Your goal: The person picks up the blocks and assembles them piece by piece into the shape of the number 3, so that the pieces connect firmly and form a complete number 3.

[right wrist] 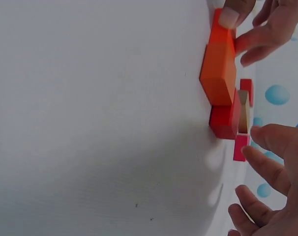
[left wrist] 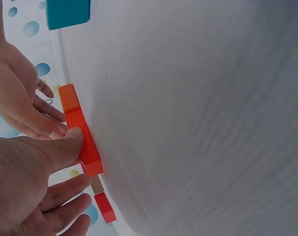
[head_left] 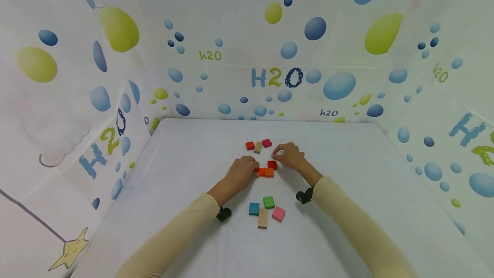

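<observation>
My left hand [head_left: 243,171] pinches a red-orange block [left wrist: 86,140] between thumb and index finger, low on the white table. An orange block [head_left: 269,173] lies end to end with it on the right. Behind the orange one sits a red block [head_left: 272,165]. My right hand [head_left: 289,155] hovers just behind and right of the red block, fingers loosely bent and apart, holding nothing. In the right wrist view its fingertips [right wrist: 257,132] are spaced apart from the blocks.
Farther back lie a red block [head_left: 250,145], a wooden block [head_left: 257,147] and a crimson block [head_left: 266,143]. Nearer me are a blue block [head_left: 254,208], a green block [head_left: 269,202], a wooden block [head_left: 262,219] and a pink block [head_left: 278,214]. A patterned curtain [head_left: 239,76] surrounds the table.
</observation>
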`<move>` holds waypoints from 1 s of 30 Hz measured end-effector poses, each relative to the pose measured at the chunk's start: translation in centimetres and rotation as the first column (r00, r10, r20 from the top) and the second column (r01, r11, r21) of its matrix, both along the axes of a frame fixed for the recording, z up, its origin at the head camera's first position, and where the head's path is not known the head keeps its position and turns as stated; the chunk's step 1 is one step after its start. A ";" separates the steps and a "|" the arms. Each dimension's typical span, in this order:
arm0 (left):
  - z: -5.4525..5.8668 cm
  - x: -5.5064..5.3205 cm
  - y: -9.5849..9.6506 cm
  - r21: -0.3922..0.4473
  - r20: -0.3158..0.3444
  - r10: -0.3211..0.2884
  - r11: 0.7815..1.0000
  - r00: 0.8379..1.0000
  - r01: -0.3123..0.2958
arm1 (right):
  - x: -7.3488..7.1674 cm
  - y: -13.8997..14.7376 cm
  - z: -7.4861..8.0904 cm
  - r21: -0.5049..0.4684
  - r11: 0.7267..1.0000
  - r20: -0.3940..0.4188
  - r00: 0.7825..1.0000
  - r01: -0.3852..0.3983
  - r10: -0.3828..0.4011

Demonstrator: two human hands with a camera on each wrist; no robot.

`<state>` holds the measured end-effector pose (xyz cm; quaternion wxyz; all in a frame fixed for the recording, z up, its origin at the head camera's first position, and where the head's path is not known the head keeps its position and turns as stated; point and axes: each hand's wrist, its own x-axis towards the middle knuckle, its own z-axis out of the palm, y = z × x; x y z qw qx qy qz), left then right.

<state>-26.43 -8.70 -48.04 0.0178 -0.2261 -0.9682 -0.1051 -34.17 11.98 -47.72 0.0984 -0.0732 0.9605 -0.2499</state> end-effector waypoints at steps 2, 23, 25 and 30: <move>0.0 0.0 0.0 -0.010 -0.002 -0.003 1.000 1.000 0.003 | -0.4 -0.1 0.0 0.018 1.000 -0.021 0.999 0.026 -0.026; -0.3 0.0 0.1 -0.010 -0.018 -0.012 1.000 1.000 0.012 | -3.9 -2.4 -0.2 0.072 0.989 -0.079 0.989 0.129 -0.123; -0.4 -0.1 0.0 -0.012 -0.025 -0.012 1.000 1.000 0.011 | -4.0 -2.7 -0.3 0.060 0.988 -0.080 0.988 0.139 -0.134; -0.5 -0.1 -0.1 -0.012 -0.030 -0.012 1.000 0.999 0.012 | -4.2 -3.3 -0.7 0.039 0.989 -0.052 0.989 0.139 -0.137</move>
